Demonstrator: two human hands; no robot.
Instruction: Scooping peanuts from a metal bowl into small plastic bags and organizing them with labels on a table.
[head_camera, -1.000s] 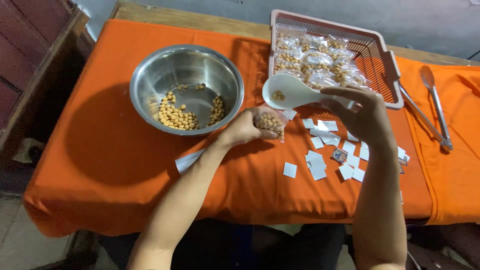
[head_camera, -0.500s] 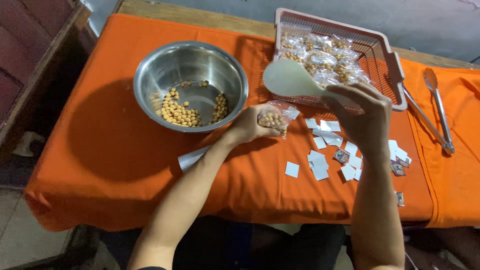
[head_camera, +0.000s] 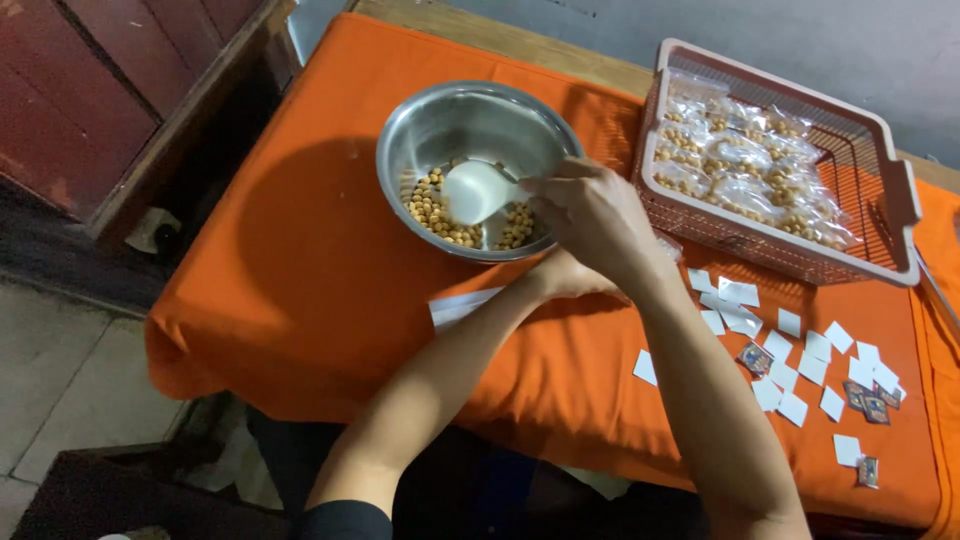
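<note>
Orange cloth-draped surface (head_camera: 300, 280); pink plastic mesh basket (head_camera: 905, 190) of clear filled packets, far right corner; round steel bowl (head_camera: 440, 120) of small tan beans, far edge; right hand (head_camera: 595, 215) gripping white plastic scoop (head_camera: 475, 190) inside bowl; left hand (head_camera: 565, 275) mostly hidden, grip indiscernible; white paper squares (head_camera: 790, 375) near right.

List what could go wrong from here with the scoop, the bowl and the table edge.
1. The right hand holds the white scoop in the steel bowl; few beans remain, so scraping may flick some onto the orange cloth.
2. The left hand is mostly hidden under the right; whatever it holds could tip unseen.
3. The small paper squares lie near the table's front edge and might be swept off by a forearm.
</note>
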